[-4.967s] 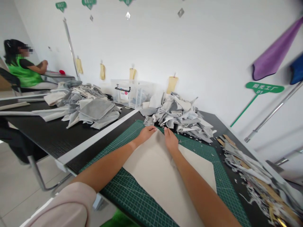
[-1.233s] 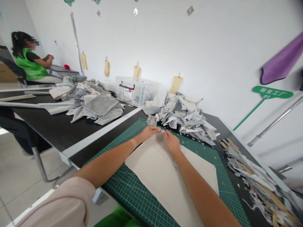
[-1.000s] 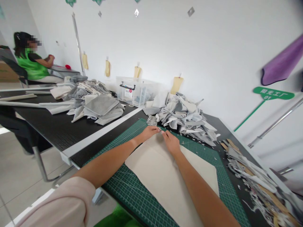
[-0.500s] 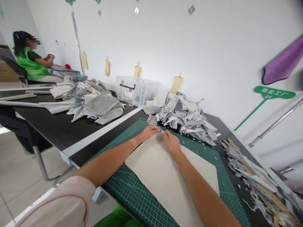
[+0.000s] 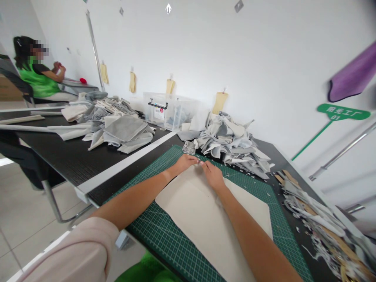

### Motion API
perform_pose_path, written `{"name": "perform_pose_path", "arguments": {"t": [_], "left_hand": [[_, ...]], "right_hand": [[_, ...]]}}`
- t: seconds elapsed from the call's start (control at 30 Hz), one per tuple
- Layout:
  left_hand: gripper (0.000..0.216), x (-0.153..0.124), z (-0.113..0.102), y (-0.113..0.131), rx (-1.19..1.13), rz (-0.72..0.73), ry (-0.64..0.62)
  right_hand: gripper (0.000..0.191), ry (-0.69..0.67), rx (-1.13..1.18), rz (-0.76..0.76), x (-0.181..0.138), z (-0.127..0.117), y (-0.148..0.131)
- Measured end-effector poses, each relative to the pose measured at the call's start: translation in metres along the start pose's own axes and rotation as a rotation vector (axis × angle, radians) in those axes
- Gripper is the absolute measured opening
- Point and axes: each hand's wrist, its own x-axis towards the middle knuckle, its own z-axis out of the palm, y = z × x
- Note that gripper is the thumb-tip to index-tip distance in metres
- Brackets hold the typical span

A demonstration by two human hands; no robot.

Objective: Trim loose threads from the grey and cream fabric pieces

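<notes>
A large cream piece of fabric (image 5: 190,203) lies over the green cutting mat (image 5: 182,243), its far edge reaching up to my fingers. My left hand (image 5: 187,161) pinches that far edge from the left side. Close beside it, my right hand (image 5: 213,174) pinches the same edge, fingertips almost meeting the left ones. A small grey bit shows between the fingertips, too small to make out. My right forearm crosses over the fabric and hides part of it.
A heap of grey and cream cloth pieces (image 5: 229,145) lies beyond the mat, another cloth pile (image 5: 123,129) to the left. A clear plastic box (image 5: 160,111) stands at the wall. Scraps and strips (image 5: 317,223) lie at the right. A co-worker (image 5: 41,78) sits far left.
Both hands keep their pinch on the fabric's far edge with hardly any movement. The view has shifted slightly. The co-worker's hands have risen a little.
</notes>
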Motion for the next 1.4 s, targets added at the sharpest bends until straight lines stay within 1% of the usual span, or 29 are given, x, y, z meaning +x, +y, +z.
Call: {"name": "perform_pose_path", "arguments": {"t": [0.17,0.4,0.6,0.8,0.97,1.13,1.27,1.4], "left_hand": [[0.041,0.000,-0.001,0.000,0.051,-0.012,0.010],[0.043,-0.001,-0.001,0.001,0.039,-0.052,0.030],[0.047,-0.001,0.003,-0.001,0.027,-0.015,-0.017],[0.048,-0.001,0.004,0.001,0.011,0.029,-0.028],[0.044,-0.002,0.007,0.000,0.103,0.071,0.060],[0.039,-0.003,0.007,0.001,0.163,0.111,0.142],[0.033,-0.007,0.003,0.003,0.313,0.080,0.190],[0.021,-0.007,0.001,0.001,0.491,0.031,0.235]], "right_hand": [[0.047,-0.008,0.001,0.008,0.001,0.000,0.000],[0.046,0.002,0.009,0.002,0.000,0.001,0.000],[0.054,0.037,0.088,-0.022,0.000,0.002,-0.001],[0.059,0.079,0.199,0.054,0.000,0.002,0.000],[0.060,0.116,0.245,0.099,0.004,0.002,0.006],[0.055,0.107,0.252,0.109,0.006,0.002,0.006],[0.056,0.143,0.288,0.124,0.004,-0.003,0.004],[0.060,0.151,0.308,0.123,0.003,-0.014,0.005]]}}
